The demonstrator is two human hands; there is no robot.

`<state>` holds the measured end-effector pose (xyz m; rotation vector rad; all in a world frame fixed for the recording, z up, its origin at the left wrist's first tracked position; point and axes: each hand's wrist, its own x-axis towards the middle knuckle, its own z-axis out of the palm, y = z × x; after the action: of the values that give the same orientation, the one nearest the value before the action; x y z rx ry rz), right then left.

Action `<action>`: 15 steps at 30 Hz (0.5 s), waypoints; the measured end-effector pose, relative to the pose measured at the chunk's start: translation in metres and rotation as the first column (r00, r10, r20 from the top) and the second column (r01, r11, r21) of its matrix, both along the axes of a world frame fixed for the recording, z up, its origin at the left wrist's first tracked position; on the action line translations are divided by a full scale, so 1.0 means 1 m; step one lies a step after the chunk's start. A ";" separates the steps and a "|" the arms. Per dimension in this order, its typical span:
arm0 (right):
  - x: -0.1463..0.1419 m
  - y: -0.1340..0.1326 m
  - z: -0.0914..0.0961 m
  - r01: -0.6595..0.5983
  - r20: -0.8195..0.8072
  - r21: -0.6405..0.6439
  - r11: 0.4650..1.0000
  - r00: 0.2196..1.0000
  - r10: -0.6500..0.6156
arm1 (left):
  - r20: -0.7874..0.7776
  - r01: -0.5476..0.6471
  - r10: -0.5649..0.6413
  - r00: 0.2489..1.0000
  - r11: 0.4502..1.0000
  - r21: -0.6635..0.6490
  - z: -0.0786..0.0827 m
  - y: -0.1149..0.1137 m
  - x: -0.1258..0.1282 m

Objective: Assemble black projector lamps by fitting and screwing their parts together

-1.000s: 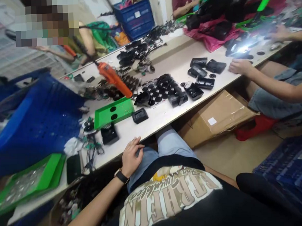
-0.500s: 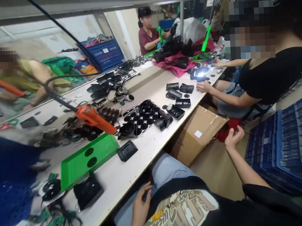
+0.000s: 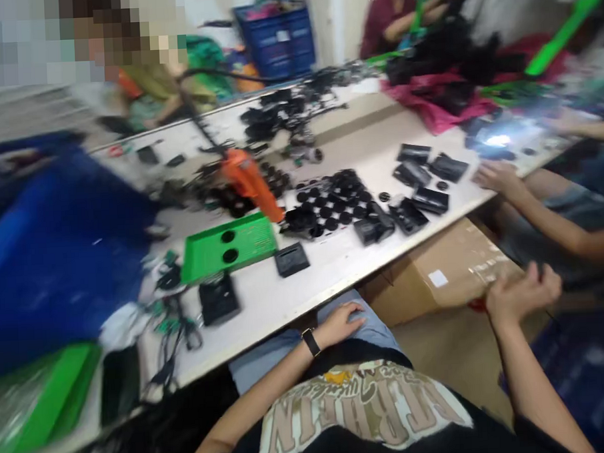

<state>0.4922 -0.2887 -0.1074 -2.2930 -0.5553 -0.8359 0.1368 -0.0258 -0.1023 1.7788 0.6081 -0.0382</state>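
My left hand (image 3: 342,323), with a dark watch on its wrist, lies flat on my jeans (image 3: 363,310) below the table edge. Nothing is in it. My right hand (image 3: 522,295) is raised beside the cardboard box (image 3: 409,275), fingers loosely bent and slightly blurred, with no object visible in it. On the table in front of me sit a black plastic housing (image 3: 292,259) and an orange electric screwdriver (image 3: 250,182), its tip by a black part (image 3: 302,221). A green tray (image 3: 227,246) holds two black discs.
Several black housings (image 3: 414,175) and rows of black discs (image 3: 331,208) cover the table's middle. Blue crates (image 3: 67,243) stand at left. To the right, a co-worker's hand (image 3: 497,178) rests near a bright lamp (image 3: 498,140). Another person sits across the table.
The view has swung left and down. My left hand has moved forward onto my thigh. My right hand stays raised at the right, its fingers bent.
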 end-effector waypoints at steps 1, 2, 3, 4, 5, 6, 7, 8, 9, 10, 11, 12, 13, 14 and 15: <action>-0.018 0.004 -0.002 -0.073 0.018 -0.002 0.997 0.997 0.073 | -0.014 -0.071 0.071 0.997 0.997 -0.007 0.001 0.002 -0.016; -0.037 0.011 -0.005 -0.173 0.018 -0.013 0.985 0.985 0.173 | -0.035 -0.153 0.153 0.988 0.988 -0.008 0.002 0.003 -0.034; -0.057 0.021 -0.011 -0.284 0.011 -0.023 0.959 0.959 0.284 | -0.059 -0.241 0.241 0.969 0.970 -0.004 0.003 0.004 -0.053; -0.078 0.032 -0.018 -0.393 -0.008 -0.031 0.919 0.920 0.393 | -0.084 -0.329 0.328 0.941 0.944 0.003 0.004 0.004 -0.072; -0.099 0.046 -0.023 -0.490 -0.025 -0.033 0.871 0.872 0.489 | -0.105 -0.409 0.408 0.907 0.913 0.010 0.006 0.003 -0.090; -0.120 0.061 -0.028 -0.566 -0.044 -0.021 0.824 0.824 0.565 | -0.119 -0.479 0.478 0.871 0.878 0.015 0.008 0.002 -0.106; -0.139 0.077 -0.029 -0.632 -0.061 -0.006 0.775 0.774 0.630 | -0.125 -0.538 0.536 0.835 0.843 0.020 0.012 -0.001 -0.120; -0.156 0.094 -0.028 -0.684 -0.069 0.014 0.729 0.727 0.684 | -0.123 -0.585 0.583 0.803 0.811 0.023 0.018 -0.004 -0.132; -0.171 0.110 -0.024 -0.732 -0.074 0.031 0.680 0.677 0.732 | -0.117 -0.621 0.619 0.776 0.783 0.025 0.025 -0.007 -0.141; -0.183 0.127 -0.017 -0.774 -0.070 0.048 0.631 0.628 0.775 | -0.107 -0.650 0.649 0.753 0.759 0.030 0.033 -0.010 -0.148; -0.192 0.142 -0.008 -0.811 -0.060 0.062 0.582 0.579 0.813 | -0.095 -0.674 0.674 0.733 0.738 0.038 0.042 -0.014 -0.152; -0.198 0.157 0.004 -0.844 -0.044 0.070 0.532 0.531 0.846 | -0.082 -0.694 0.695 0.714 0.719 0.047 0.051 -0.017 -0.155; -0.202 0.169 0.016 -0.872 -0.027 0.084 0.482 0.482 0.876 | -0.071 -0.711 0.714 0.697 0.700 0.059 0.059 -0.019 -0.158; -0.205 0.181 0.029 -0.898 -0.026 0.102 0.428 0.428 0.904 | -0.063 -0.725 0.729 0.682 0.685 0.071 0.065 -0.021 -0.161; -0.207 0.191 0.043 -0.919 -0.034 0.121 0.376 0.375 0.927 | -0.063 -0.733 0.737 0.673 0.676 0.078 0.070 -0.022 -0.165</action>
<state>0.2856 -0.0977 -0.0648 -1.4755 -1.5383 -0.1334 -0.0278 -0.0474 -0.0323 1.4561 1.3749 0.4653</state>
